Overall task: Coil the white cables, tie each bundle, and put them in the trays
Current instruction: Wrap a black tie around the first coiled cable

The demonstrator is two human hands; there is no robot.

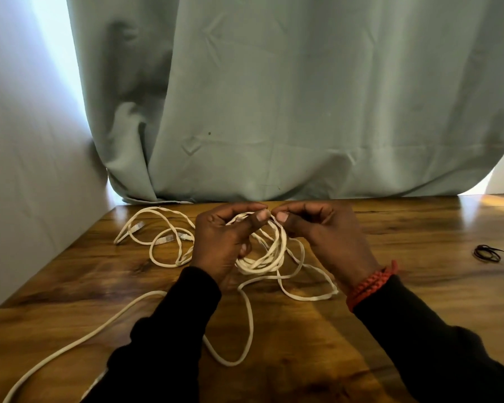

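My left hand (224,242) grips a half-wound coil of white cable (266,257) just above the wooden table (405,301). My right hand (323,228) pinches the top of the same coil next to my left thumb. Loose cable trails from the coil toward me in a long loop (246,324) and off to the lower left. A second white cable (160,237) with clear plugs lies in loose loops at the back left. A small pile of dark ties (490,253) sits at the right. No tray is in view.
A grey-green curtain (303,112) hangs along the table's back edge, and a white wall (26,170) borders the left side. Bare wood spreads across the front and right of the table.
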